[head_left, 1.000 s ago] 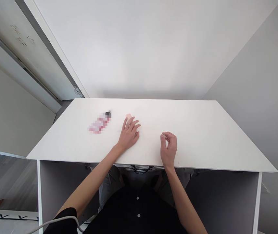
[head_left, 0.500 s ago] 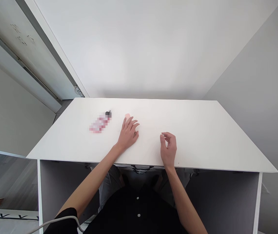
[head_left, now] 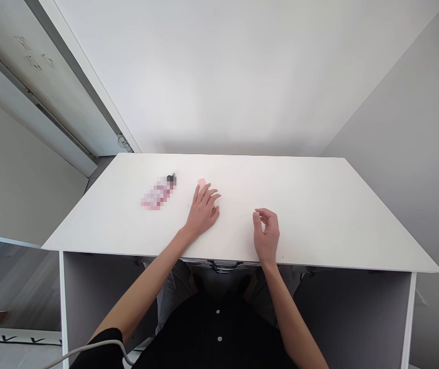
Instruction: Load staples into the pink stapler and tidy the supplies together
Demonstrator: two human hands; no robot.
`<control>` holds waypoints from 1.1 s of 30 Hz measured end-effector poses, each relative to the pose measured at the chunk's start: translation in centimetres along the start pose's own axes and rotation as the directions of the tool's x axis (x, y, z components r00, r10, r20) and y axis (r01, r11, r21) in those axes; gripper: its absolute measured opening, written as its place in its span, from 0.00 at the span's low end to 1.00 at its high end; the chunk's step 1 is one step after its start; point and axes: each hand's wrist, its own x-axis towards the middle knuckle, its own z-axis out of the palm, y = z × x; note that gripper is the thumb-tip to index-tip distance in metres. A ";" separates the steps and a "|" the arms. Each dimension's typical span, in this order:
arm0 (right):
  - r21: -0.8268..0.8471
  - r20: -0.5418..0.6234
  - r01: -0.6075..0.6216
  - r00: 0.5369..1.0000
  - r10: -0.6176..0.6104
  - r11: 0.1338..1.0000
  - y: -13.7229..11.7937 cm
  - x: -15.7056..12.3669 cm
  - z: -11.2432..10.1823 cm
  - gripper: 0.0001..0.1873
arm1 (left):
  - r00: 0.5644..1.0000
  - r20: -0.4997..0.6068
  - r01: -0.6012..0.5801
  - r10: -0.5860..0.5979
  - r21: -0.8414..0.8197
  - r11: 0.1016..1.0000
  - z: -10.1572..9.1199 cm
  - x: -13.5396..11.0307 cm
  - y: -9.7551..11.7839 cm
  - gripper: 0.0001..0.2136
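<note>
My left hand [head_left: 203,210] lies flat on the white table [head_left: 319,205] with its fingers spread, holding nothing. Just beyond its fingertips sits a small pale pink object [head_left: 201,182]. Further left lies a pink and white bottle [head_left: 158,192] with a dark cap, its label blurred. My right hand [head_left: 266,233] rests on its edge near the table's front, fingers loosely curled with thumb and forefinger apart, and nothing shows between them.
White walls stand close behind the table and on its right. A door frame [head_left: 69,87] runs along the left. A grey cable [head_left: 88,351] hangs by my left sleeve below the table's front edge.
My left hand has drawn back slightly from the pink object. The right hand has barely moved.
</note>
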 end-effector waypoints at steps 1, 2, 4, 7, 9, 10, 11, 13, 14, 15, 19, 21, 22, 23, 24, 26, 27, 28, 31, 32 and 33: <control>0.001 0.002 -0.003 1.000 0.003 1.000 0.0 0.0 0.0 0.15 | 1.000 0.006 0.006 -0.006 0.001 1.000 0.0 0.0 0.0 0.18; 0.002 0.003 -0.008 1.000 0.008 1.000 0.0 0.0 0.0 0.15 | 1.000 0.012 0.013 -0.013 0.003 1.000 0.0 0.0 0.0 0.18; 0.003 0.002 -0.017 1.000 0.017 1.000 -0.1 0.0 0.0 0.15 | 1.000 0.020 0.018 -0.019 0.007 1.000 -0.1 0.0 0.1 0.18; 0.006 -0.001 -0.017 1.000 0.017 1.000 -0.2 0.0 0.0 0.15 | 1.000 0.018 0.016 -0.016 0.011 1.000 -0.1 0.0 0.1 0.17; 0.006 0.001 -0.020 1.000 0.020 1.000 -0.3 0.0 0.0 0.15 | 1.000 0.017 0.015 -0.015 0.009 1.000 -0.1 0.0 0.1 0.17; 0.005 0.002 -0.022 1.000 0.022 1.000 -0.3 0.0 0.0 0.15 | 1.000 0.016 0.015 -0.015 0.006 1.000 -0.1 0.0 0.0 0.17; 0.004 0.003 -0.024 1.000 0.024 1.000 -0.3 0.0 0.0 0.15 | 1.000 0.014 0.015 -0.015 0.003 1.000 -0.1 0.0 0.0 0.17; 0.006 0.005 -0.028 1.000 0.028 1.000 -0.3 0.0 0.0 0.15 | 1.000 0.012 0.014 -0.014 0.000 1.000 -0.1 0.0 0.1 0.17; 0.008 0.006 -0.028 1.000 0.028 1.000 -0.3 0.0 0.0 0.15 | 1.000 0.011 0.014 -0.014 0.001 1.000 -0.1 0.0 0.1 0.17; 0.010 0.008 -0.029 1.000 0.029 1.000 -0.3 0.0 0.0 0.15 | 1.000 0.011 0.013 -0.013 0.003 1.000 -0.1 0.0 0.1 0.16; 0.010 0.013 -0.034 0.999 0.033 0.999 -0.2 0.0 0.0 0.15 | 1.000 0.017 0.015 -0.014 -0.002 1.000 -0.1 0.0 0.0 0.17; 0.009 0.017 -0.040 0.999 0.040 0.999 -0.2 0.0 -0.1 0.16 | 0.999 0.027 0.019 -0.019 -0.013 1.000 0.0 0.1 -0.4 0.18; 0.009 0.019 -0.044 0.999 0.044 0.999 -0.2 0.0 -0.1 0.16 | 0.999 0.033 0.023 -0.022 -0.017 1.000 0.1 0.2 -0.8 0.18; 0.011 0.021 -0.047 0.999 0.047 0.999 -0.2 0.0 -0.1 0.16 | 0.999 0.035 0.029 -0.028 -0.016 0.999 0.1 0.3 -1.4 0.19; 0.012 0.022 -0.050 0.999 0.049 0.999 -0.2 0.0 -0.1 0.16 | 0.999 0.036 0.037 -0.036 -0.012 0.999 0.2 0.5 -2.0 0.19; 0.015 0.025 -0.052 0.998 0.052 0.999 -0.2 0.0 -0.1 0.17 | 0.998 0.031 0.057 -0.057 0.005 0.998 0.2 0.9 -3.7 0.18; 0.016 0.026 -0.054 0.998 0.054 0.998 -0.3 0.0 -0.1 0.17 | 0.997 0.028 0.067 -0.067 0.014 0.998 0.2 1.1 -4.6 0.18; 0.017 0.027 -0.058 0.998 0.058 0.998 -0.3 0.0 -0.1 0.17 | 0.997 0.024 0.076 -0.077 0.023 0.997 0.2 1.3 -5.5 0.18; 0.019 0.032 -0.070 0.997 0.069 0.997 -0.3 -0.1 -0.2 0.17 | 0.990 -0.015 0.142 -0.142 0.051 0.989 0.1 1.7 -7.8 0.18; 0.018 0.034 -0.070 0.997 0.070 0.997 -0.3 -0.1 -0.2 0.17 | 0.984 -0.039 0.176 -0.174 0.064 0.982 0.1 1.7 -8.2 0.18; 0.015 0.037 -0.070 0.997 0.069 0.997 -0.4 -0.1 -0.2 0.17 | 0.977 -0.065 0.209 -0.204 0.077 0.975 0.1 1.6 -8.4 0.17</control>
